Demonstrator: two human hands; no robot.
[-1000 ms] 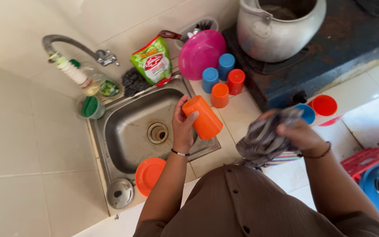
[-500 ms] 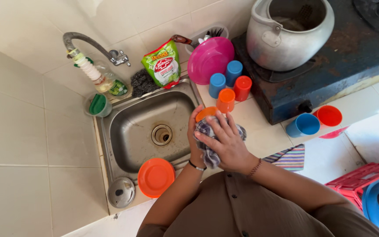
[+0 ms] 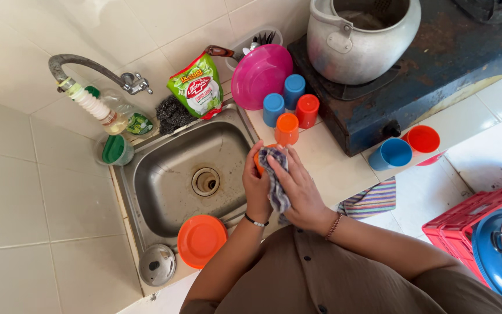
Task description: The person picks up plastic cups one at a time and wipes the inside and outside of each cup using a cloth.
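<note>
Head view, looking straight down over sink and counter. Left hand (image 3: 257,186) raised from the lower edge of the frame, forearm angled up and slightly right, thin dark bracelet at the wrist, fingers curled closed around an orange cup (image 3: 259,160). Right hand (image 3: 297,189) coming in from the right, forearm bent across the body, beaded bracelet at the wrist, fingers spread flat and pressed over a checked grey cloth (image 3: 275,180), pinning it against the cup. Both hands touching, held just above the right rim of the steel sink (image 3: 164,180), at the counter's edge.

Cup almost wholly covered: only a sliver of orange showing beside the left thumb and at the top of the cloth. Long axis seemingly running away from the body, toward the wall; which end is the mouth cannot be told. Cloth hanging down between the palms, lower end lost behind the wrists.

Just beyond the hands, a cluster of upturned cups: an orange one (image 3: 286,128), a red one (image 3: 307,110), two blue ones (image 3: 273,109). Pink bowl (image 3: 261,75) tilted against the wall behind them. Orange plate (image 3: 202,240) on the near sink ledge, a small metal lid (image 3: 157,264) beside it. Large metal pot (image 3: 362,36) on the stove, cut off at the top edge. Striped cloth (image 3: 371,199) partly hidden under the right forearm.
</note>
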